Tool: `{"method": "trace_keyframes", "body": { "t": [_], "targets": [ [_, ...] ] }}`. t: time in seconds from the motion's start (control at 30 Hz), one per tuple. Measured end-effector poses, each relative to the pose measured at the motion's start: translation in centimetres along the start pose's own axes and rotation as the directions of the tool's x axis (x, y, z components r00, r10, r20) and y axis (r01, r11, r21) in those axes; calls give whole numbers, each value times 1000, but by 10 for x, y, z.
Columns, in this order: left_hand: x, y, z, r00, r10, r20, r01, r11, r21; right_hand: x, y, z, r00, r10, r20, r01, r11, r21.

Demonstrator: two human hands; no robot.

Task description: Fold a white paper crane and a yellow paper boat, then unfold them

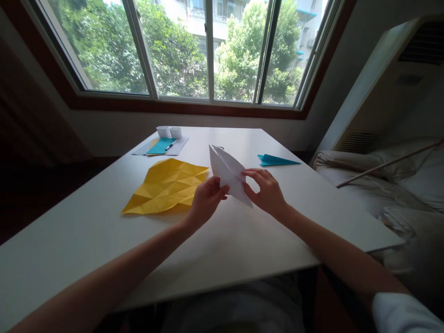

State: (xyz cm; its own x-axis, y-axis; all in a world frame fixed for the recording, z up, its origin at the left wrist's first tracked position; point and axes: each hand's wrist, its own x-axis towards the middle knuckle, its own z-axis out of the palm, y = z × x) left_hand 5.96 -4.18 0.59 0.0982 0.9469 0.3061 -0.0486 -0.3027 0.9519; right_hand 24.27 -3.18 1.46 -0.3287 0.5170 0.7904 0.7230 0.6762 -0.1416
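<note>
A folded piece of white paper (229, 172) is held up above the table, its pointed end toward the window. My left hand (208, 194) pinches its lower left edge between thumb and fingers. At its right edge, my right hand (265, 189) grips the paper between thumb and fingertips. Under and beyond my left hand lies a yellow sheet of paper (166, 185), opened out and covered with crease lines. Part of that sheet is hidden by my left hand. A small dark loop shows just behind the white paper's tip; I cannot make out what it is.
A blue paper plane (277, 160) lies on the white table (222, 259) at the right. Toward the far left are two white paper boxes (169, 132), blue paper (160, 145) and a pen (170, 144) on other sheets. A padded seat (381, 175) with a stick stands beyond the right edge.
</note>
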Motion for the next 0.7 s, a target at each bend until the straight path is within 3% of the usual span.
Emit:
{"method": "trace_keyframes", "body": {
  "t": [0.17, 0.4, 0.7],
  "targets": [
    [0, -3, -3, 999, 38, 11, -40, 989, 144, 2, -1, -2, 999, 49, 12, -49, 999, -17],
    [2, -1, -9, 996, 27, -84, 1, 948, 319, 1, -5, 1, 994, 104, -13, -98, 962, 253],
    [2, 4, -13, 973, 176, -152, -62, 826, 560, 1, -10, 4, 947, 319, -47, -287, 901, 324]
  ]
}}
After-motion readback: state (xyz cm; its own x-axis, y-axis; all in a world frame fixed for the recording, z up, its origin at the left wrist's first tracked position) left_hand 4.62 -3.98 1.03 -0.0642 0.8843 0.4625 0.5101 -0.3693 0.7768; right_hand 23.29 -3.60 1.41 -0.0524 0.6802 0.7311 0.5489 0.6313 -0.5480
